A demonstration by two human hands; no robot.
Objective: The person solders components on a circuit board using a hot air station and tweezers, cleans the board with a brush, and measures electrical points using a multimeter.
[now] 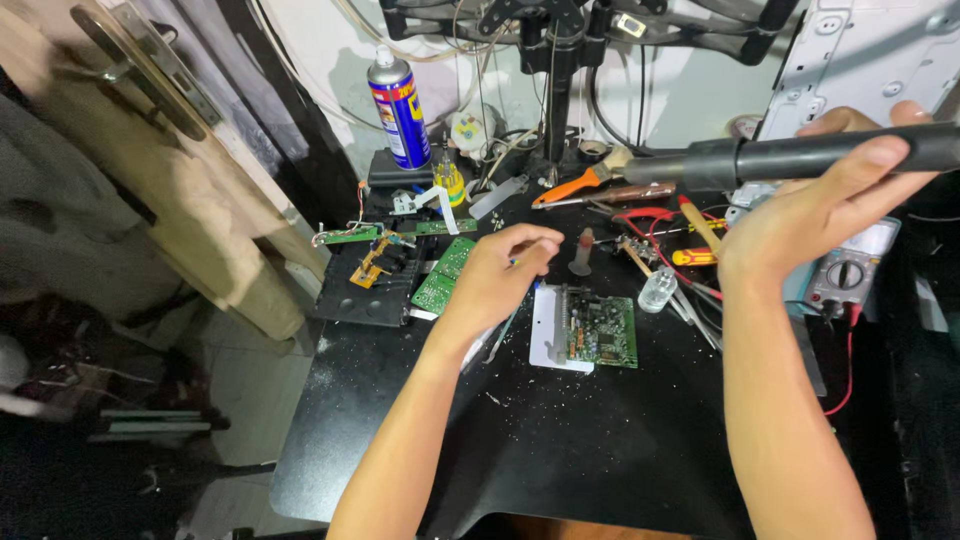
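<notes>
Your right hand [815,205] is clamped on a long black tube-shaped tool [800,158], raised over the black desk [560,450]. Your left hand [500,275] pinches a thin tool beside the green circuit board [598,330]

You sit at a black desk [520,460] against a white wall [320,50], a wooden door [170,190] to your left.

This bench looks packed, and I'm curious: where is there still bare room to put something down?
The near part of the black table is bare, between the two forearms and below the green circuit board. A smaller patch lies at the near left corner, below the black tray. The back is crowded: spray can, screwdrivers, meter, cables.
</notes>
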